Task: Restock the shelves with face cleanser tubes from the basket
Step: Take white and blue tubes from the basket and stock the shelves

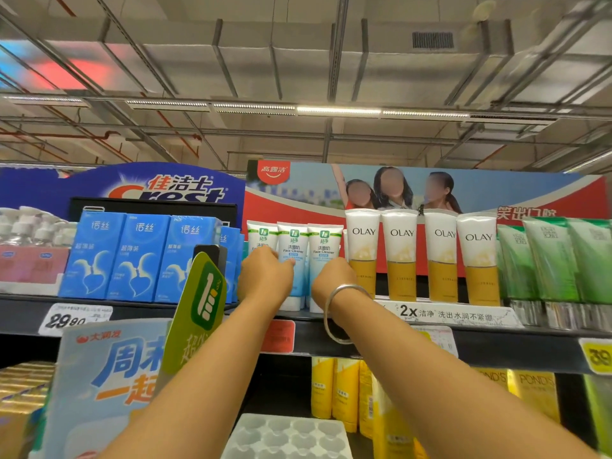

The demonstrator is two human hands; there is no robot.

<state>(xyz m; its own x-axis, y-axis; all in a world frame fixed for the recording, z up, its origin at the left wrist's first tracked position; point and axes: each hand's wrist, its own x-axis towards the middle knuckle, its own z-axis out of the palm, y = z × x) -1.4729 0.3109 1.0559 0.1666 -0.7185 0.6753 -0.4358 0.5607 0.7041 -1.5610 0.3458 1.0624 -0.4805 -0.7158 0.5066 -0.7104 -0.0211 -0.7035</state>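
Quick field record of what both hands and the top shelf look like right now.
left hand: on the leftmost face cleanser tube, grip hidden
right hand: at the third face cleanser tube, fingers hidden
face cleanser tubes: three upright, caps down
right neighbours: four Olay tubes
left neighbours: blue boxes
basket: not in view
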